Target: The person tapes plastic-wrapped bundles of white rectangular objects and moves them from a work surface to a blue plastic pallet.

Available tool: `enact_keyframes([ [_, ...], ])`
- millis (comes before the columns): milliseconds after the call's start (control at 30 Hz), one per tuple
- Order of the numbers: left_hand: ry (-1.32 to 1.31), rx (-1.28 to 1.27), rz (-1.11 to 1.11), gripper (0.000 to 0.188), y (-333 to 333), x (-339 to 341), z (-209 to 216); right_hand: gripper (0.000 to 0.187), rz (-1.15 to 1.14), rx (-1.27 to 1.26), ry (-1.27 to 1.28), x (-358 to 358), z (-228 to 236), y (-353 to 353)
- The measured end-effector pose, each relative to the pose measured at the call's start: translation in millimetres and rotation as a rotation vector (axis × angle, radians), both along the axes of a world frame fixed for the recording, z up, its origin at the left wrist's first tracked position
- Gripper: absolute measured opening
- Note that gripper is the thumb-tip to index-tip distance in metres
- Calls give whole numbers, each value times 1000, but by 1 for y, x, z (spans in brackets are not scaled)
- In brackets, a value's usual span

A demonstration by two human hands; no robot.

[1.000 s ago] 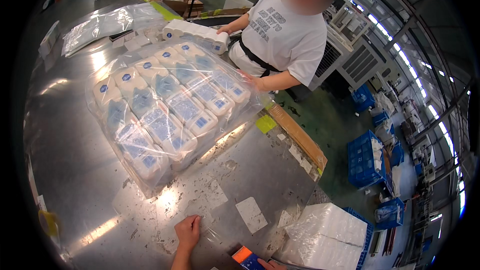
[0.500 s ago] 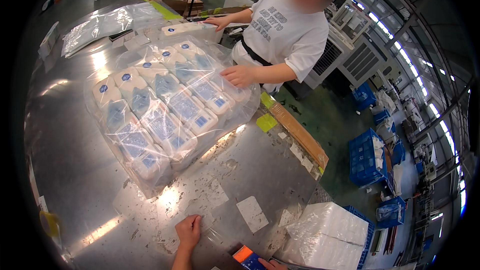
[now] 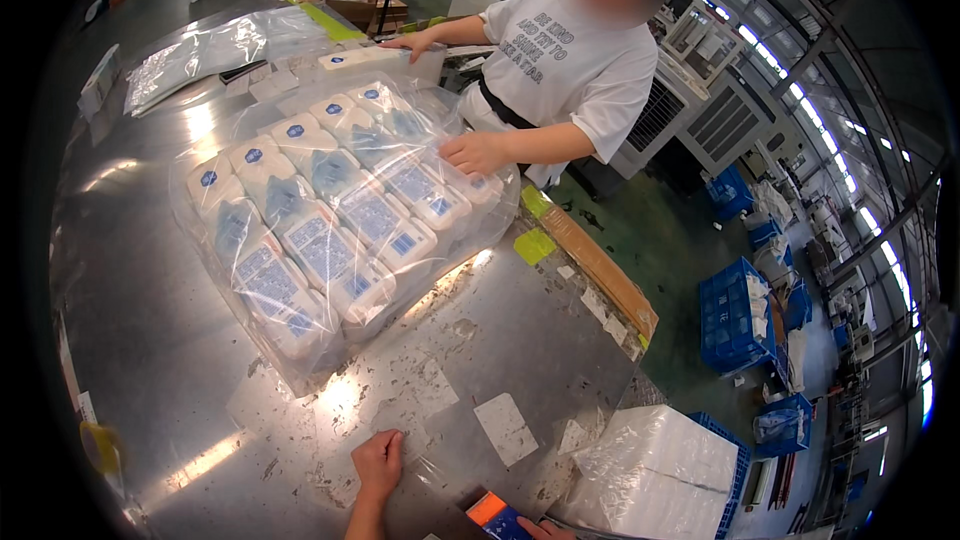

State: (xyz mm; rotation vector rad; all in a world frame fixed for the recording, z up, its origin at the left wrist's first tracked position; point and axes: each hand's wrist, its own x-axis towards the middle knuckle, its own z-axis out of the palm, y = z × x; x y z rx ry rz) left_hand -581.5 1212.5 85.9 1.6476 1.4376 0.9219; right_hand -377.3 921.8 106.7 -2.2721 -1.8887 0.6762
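Note:
My left hand (image 3: 377,462) rests on the metal table in a loose fist, with nothing visible in it. At the bottom edge, my right hand (image 3: 546,530) shows only in part, its fingers on the edge of a small orange-and-blue box (image 3: 497,516). Farther off, a clear plastic bag (image 3: 330,360) encloses several white packs (image 3: 325,245) with blue print, lying side by side. Across the table a person in a white T-shirt lays one hand (image 3: 474,153) on the bag. The person's other hand (image 3: 412,43) touches a white pack (image 3: 362,59) behind it.
Flat plastic sheets (image 3: 225,52) lie at the far left of the table. A white card (image 3: 505,429) and paper scraps are near my hands. At lower right, a plastic-wrapped white stack (image 3: 655,470) stands by a blue crate. More blue crates (image 3: 735,315) stand on the floor.
The person's far hand has shifted slightly left along the rear pack, and their body leans a little that way. My hands have hardly moved.

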Motion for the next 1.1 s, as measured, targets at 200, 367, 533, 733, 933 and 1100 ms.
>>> enact_keyframes([
  [200,34,29,12,11,-1,1,-2,76,-45,-16,102,-13,56,32],
  [367,10,47,10,11,-1,0,-3,76,-15,-18,187,-12,69,44],
  [533,-9,44,19,11,-1,1,-4,77,-13,-38,187,-15,80,50],
  [733,-4,43,5,12,0,0,0,76,-80,-155,163,-17,77,45],
  [933,-1,46,3,12,-1,0,-2,75,-105,-168,157,-20,81,48],
  [1100,-6,35,8,12,-1,0,-2,74,-107,-174,173,-20,88,53],
])
